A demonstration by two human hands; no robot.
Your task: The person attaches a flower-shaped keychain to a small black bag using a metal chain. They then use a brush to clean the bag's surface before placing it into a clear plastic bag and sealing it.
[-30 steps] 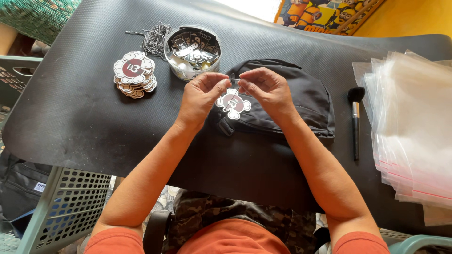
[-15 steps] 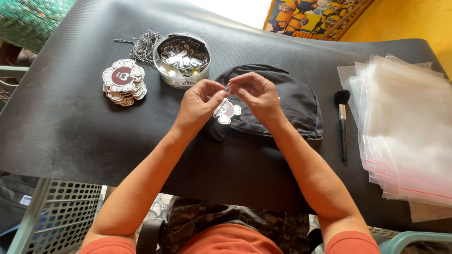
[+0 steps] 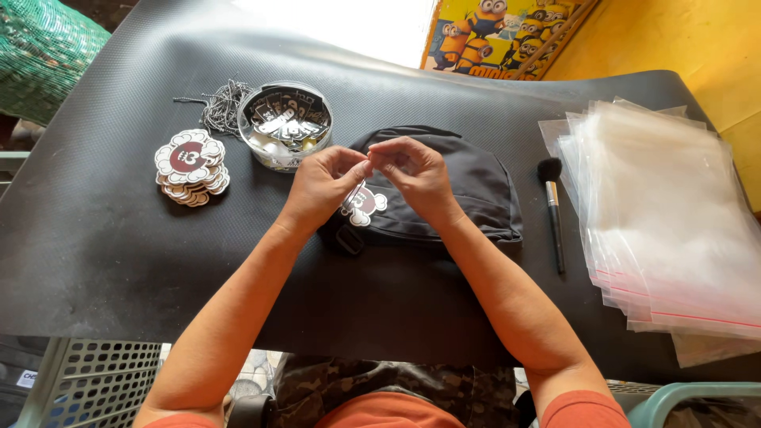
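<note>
Charm point(image 3: 363, 204) in white and maroon, cut like a scalloped tag, hangs just below both hands, over the near edge of a black pouch point(image 3: 468, 186). Compared with a second ago it sits in much the same place under the fingers, which have stayed pinched together above it, so the fiddly work at its top looks unfinished. Left hand point(image 3: 321, 184) and right hand point(image 3: 416, 176) meet fingertip to fingertip, closed tight on something too small to make out, perhaps the charm's loop or a bit of chain.

Left of the pouch, a round clear tub point(image 3: 285, 127) holds a jumble of small dark printed pieces. Beside it lies a tangle of ball chains point(image 3: 218, 103), then a stack of matching charms point(image 3: 190, 166). On the right lie a makeup brush point(image 3: 552, 208) and a pile of clear zip bags point(image 3: 674, 214), all on the black mat point(image 3: 95, 261).
</note>
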